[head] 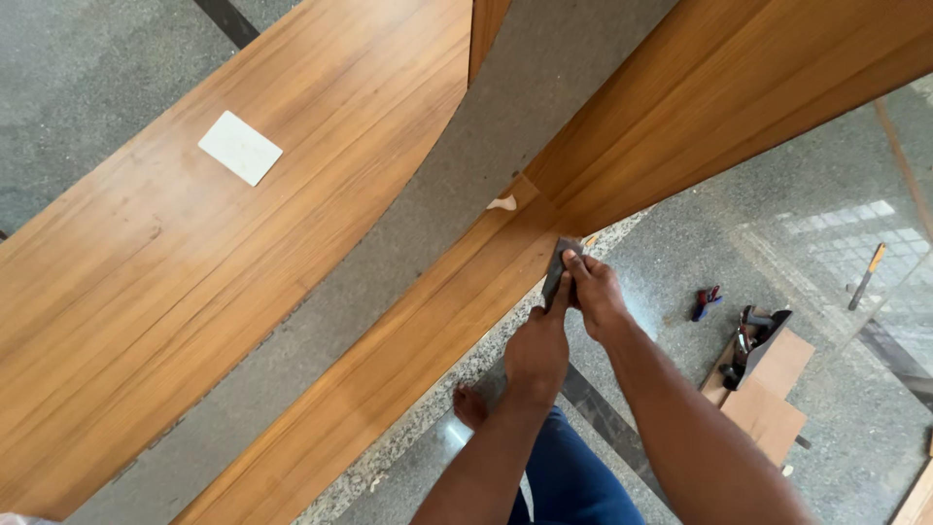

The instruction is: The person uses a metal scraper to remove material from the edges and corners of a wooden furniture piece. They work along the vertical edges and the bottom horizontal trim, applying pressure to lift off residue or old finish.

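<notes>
Pinched between both hands at the panel's near edge, toward five o'clock of the joint: a small dark grey sanding block (pixel 557 275), left hand (pixel 536 352) closed on its lower end, right hand (pixel 595 292) gripping the top. Best kept flat to the edge of the long honey-brown veneered wood panel (pixel 389 360), with even pressure along the grain. Beneath, speckled grey stone floor (pixel 680 253); at three o'clock, a hand plane on cardboard sheets (pixel 763 379); at ten o'clock, a white paper square (pixel 240 147).
</notes>
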